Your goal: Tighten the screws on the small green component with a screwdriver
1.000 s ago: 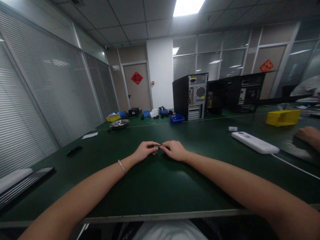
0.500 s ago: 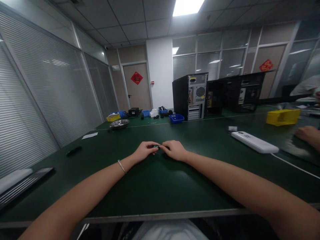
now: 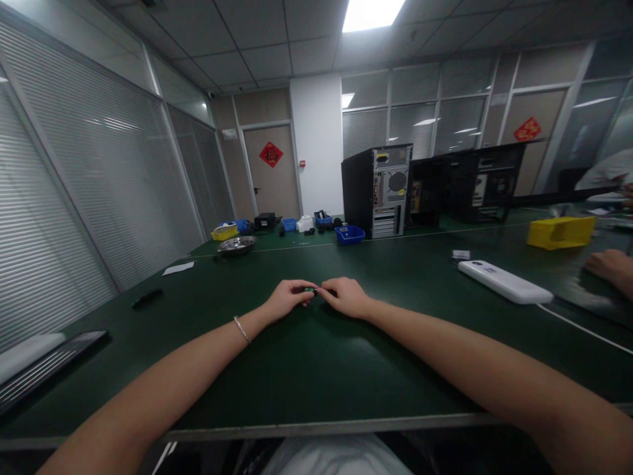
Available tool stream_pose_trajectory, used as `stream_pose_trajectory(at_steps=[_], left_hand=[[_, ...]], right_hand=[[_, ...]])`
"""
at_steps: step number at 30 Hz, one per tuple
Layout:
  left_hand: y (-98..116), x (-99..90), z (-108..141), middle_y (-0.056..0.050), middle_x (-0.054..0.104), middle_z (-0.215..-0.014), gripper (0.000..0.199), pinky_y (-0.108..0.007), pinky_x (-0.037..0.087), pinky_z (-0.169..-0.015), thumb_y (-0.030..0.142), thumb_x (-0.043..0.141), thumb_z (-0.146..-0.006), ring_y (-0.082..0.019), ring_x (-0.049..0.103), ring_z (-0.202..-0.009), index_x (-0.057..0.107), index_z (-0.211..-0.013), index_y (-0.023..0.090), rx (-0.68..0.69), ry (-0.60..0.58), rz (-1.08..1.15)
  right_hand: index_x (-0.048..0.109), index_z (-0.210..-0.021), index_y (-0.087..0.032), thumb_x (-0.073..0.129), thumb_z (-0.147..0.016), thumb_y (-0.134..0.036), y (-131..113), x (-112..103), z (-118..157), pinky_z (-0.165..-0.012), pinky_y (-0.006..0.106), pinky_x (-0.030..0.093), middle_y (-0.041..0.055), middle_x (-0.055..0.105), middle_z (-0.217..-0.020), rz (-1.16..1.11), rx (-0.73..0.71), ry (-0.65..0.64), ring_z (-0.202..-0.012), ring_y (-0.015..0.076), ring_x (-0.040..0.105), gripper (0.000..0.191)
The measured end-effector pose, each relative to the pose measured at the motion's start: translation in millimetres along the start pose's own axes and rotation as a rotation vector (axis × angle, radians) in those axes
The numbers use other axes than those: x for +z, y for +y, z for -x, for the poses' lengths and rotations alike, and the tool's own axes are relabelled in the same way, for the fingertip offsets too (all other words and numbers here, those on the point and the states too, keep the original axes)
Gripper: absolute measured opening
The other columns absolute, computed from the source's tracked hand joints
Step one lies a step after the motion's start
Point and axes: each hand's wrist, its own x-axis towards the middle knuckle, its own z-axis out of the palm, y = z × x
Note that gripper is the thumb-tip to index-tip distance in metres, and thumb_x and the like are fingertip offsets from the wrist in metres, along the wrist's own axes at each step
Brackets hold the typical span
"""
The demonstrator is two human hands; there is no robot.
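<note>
Both my hands meet over the middle of the dark green table [image 3: 316,376]. My left hand [image 3: 287,298], with a bracelet on its wrist, pinches a small green piece [image 3: 310,290] that looks like a circuit board; its exact kind is too small to make out. My right hand [image 3: 345,297] has thumb and forefinger pressed together at the right end of that piece. Whatever lies between those right fingertips is too small to name.
A white power strip [image 3: 504,282] with a cable and a yellow bin [image 3: 561,232] lie to the right, near another person's hand [image 3: 609,269]. Computer cases [image 3: 390,191], a blue tray [image 3: 349,234] and a metal dish [image 3: 236,246] stand behind. A dark thin object [image 3: 147,299] lies left.
</note>
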Motion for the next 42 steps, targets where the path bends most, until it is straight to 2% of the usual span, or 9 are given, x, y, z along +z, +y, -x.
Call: stream_pose_trajectory(at_steps=[13,42], left_hand=[[-9.0,-0.8,-3.5,-0.005,0.061,-0.077,0.037,-0.028,0.046,-0.063,0.032,0.060,-0.074,-0.013,0.055,-0.063,0.061,-0.105,0.012,-0.003,0.016,0.019],[-8.1,-1.5,-2.8,-0.005,0.062,-0.079,0.038,-0.028,0.045,-0.064,0.032,0.060,-0.075,-0.013,0.054,-0.065,0.060,-0.107,0.012,0.018,-0.013,0.045]], right_hand=[[0.064,-0.091,-0.022,0.035,-0.090,-0.039,0.5,2.5,-0.3,-0.065,0.023,0.032,0.0032,0.066,-0.086,0.030,-0.041,0.015,-0.079,0.0163,0.057,0.033],[0.061,-0.081,-0.020,0.028,-0.091,-0.045,3.2,4.5,-1.6,-0.057,0.023,0.028,0.0023,0.063,-0.076,0.021,-0.005,0.022,-0.068,0.0139,0.054,0.043]])
